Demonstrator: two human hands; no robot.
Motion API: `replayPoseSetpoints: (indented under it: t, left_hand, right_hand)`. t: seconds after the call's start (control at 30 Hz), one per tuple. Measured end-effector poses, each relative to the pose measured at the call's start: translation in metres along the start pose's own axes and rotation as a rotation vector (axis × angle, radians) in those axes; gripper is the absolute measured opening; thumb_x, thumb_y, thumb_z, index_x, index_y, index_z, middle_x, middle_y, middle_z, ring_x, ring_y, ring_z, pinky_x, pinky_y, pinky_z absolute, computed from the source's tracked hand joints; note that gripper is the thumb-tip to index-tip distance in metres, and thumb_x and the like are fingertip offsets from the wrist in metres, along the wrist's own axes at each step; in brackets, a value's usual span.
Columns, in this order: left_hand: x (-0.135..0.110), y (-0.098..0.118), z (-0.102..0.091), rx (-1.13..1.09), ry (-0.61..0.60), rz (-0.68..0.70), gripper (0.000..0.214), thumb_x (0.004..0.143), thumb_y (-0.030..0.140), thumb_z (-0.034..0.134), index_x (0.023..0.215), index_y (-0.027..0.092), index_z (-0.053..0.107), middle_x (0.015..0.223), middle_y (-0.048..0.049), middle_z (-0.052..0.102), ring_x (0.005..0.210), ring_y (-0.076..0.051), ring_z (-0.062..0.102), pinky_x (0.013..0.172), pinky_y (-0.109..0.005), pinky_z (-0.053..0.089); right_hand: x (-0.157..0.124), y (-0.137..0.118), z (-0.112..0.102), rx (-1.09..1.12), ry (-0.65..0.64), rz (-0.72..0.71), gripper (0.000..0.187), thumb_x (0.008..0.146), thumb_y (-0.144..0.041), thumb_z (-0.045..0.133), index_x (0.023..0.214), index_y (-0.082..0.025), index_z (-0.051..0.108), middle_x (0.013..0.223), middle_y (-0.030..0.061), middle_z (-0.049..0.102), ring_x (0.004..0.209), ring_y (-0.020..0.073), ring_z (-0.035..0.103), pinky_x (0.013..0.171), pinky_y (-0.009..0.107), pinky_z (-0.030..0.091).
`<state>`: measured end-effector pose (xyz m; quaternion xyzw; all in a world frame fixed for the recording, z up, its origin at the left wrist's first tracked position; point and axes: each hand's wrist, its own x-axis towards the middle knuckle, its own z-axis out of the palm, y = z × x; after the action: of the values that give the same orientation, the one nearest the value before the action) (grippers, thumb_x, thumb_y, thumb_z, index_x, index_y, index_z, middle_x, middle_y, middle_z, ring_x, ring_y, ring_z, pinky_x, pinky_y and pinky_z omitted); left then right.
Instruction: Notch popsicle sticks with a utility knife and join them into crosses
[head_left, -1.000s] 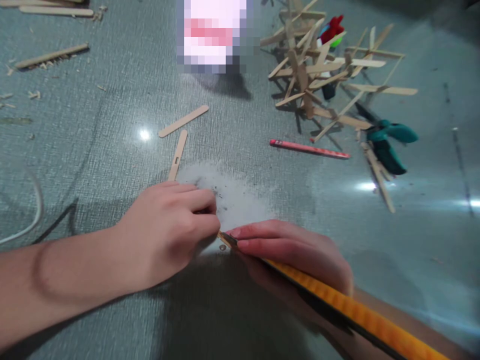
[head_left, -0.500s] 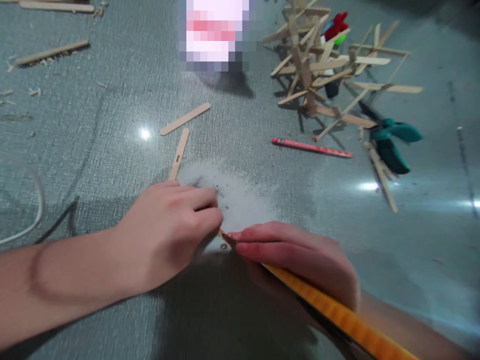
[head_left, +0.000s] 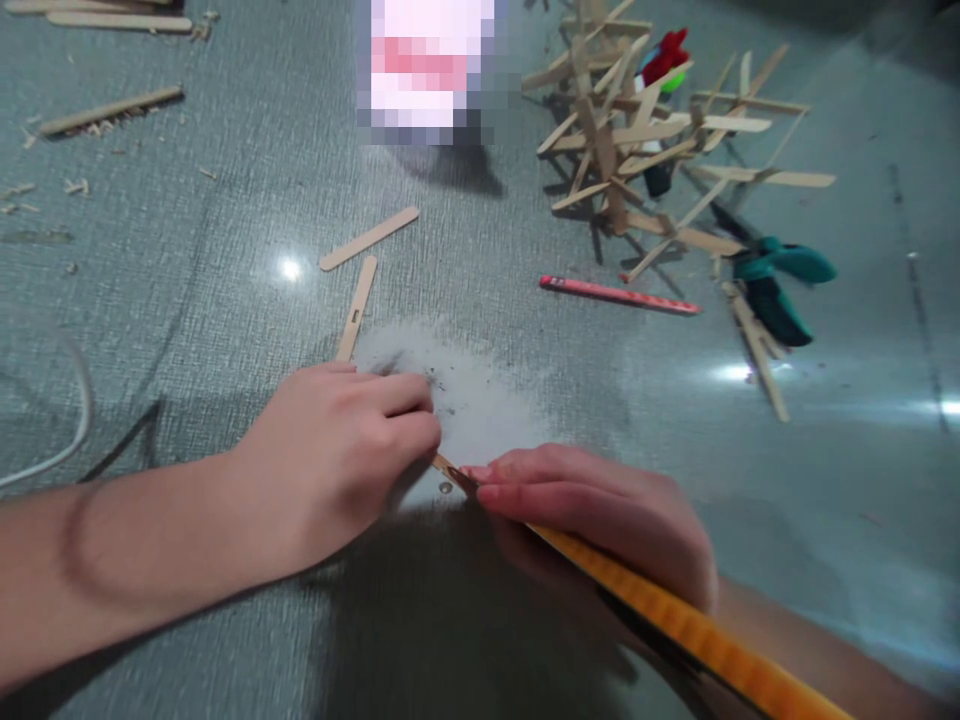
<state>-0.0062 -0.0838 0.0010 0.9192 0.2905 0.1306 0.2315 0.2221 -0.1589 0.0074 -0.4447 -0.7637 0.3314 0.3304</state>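
My left hand (head_left: 341,460) lies knuckles up on the grey mat, fingers curled down over a wooden stick (head_left: 444,464) whose end pokes out to the right of the fingertips. My right hand (head_left: 600,515) grips an orange utility knife (head_left: 675,625); its dark tip meets that stick end just right of my left fingers. A small round speck lies on the mat below the tip.
Two loose craft sticks (head_left: 367,240) lie beyond my left hand. Further right lie a red pencil (head_left: 619,295), teal-handled pliers (head_left: 780,285) and a built stick structure (head_left: 652,140). More sticks and shavings (head_left: 109,110) sit at the upper left, a white cable (head_left: 52,450) at the left edge.
Both hands stay in place; the knife tip and my right fingers shift only slightly against the stick end.
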Motion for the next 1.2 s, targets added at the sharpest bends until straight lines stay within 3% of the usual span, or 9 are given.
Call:
replayPoseSetpoints:
  t: [0.3,0.63,0.9,1.07,1.2]
  left_hand:
    - [0.001,0.002,0.001,0.084,0.040,0.041,0.012,0.094,0.019,0.059,0.085,0.020,0.067,0.089,-0.0006,0.068,0.082,-0.020,0.058,0.070,-0.036,0.037]
    - [0.001,0.000,0.005,-0.003,0.008,0.033,0.014,0.095,0.018,0.057,0.091,0.020,0.070,0.091,-0.0016,0.068,0.082,-0.018,0.058,0.073,-0.035,0.040]
    - [0.003,-0.001,0.005,-0.059,-0.007,0.027,0.015,0.091,0.014,0.058,0.089,0.020,0.071,0.088,-0.0019,0.068,0.081,-0.019,0.059,0.072,-0.035,0.041]
    - [0.006,0.000,0.004,-0.028,-0.028,0.032,0.014,0.092,0.014,0.058,0.089,0.019,0.071,0.087,-0.0022,0.069,0.082,-0.021,0.061,0.071,-0.035,0.040]
    - [0.007,0.000,0.005,-0.034,-0.043,0.030,0.010,0.092,0.017,0.062,0.089,0.019,0.072,0.088,-0.0018,0.070,0.083,-0.021,0.062,0.072,-0.035,0.041]
  right_hand:
    - [-0.005,0.001,-0.003,-0.038,0.133,-0.062,0.031,0.078,-0.003,0.069,0.100,-0.025,0.068,0.090,0.0036,0.078,0.077,0.0192,0.077,0.067,0.031,0.066]
    - [0.000,-0.002,0.003,-0.104,0.039,-0.070,0.028,0.085,-0.007,0.068,0.105,-0.026,0.070,0.102,0.0056,0.079,0.083,0.0175,0.077,0.068,0.027,0.065]
    - [-0.006,-0.001,0.003,-0.119,0.030,-0.030,0.034,0.086,-0.008,0.069,0.112,-0.030,0.072,0.110,0.0042,0.078,0.092,0.0205,0.078,0.077,0.031,0.067]
    - [-0.007,0.007,-0.001,-0.064,-0.024,-0.137,0.024,0.096,-0.023,0.062,0.115,-0.034,0.073,0.113,0.0012,0.078,0.096,0.0212,0.078,0.081,0.031,0.067]
    - [-0.007,0.004,0.003,-0.006,-0.039,0.048,0.023,0.097,-0.029,0.062,0.117,-0.031,0.073,0.108,0.0009,0.080,0.091,0.0194,0.079,0.079,0.028,0.067]
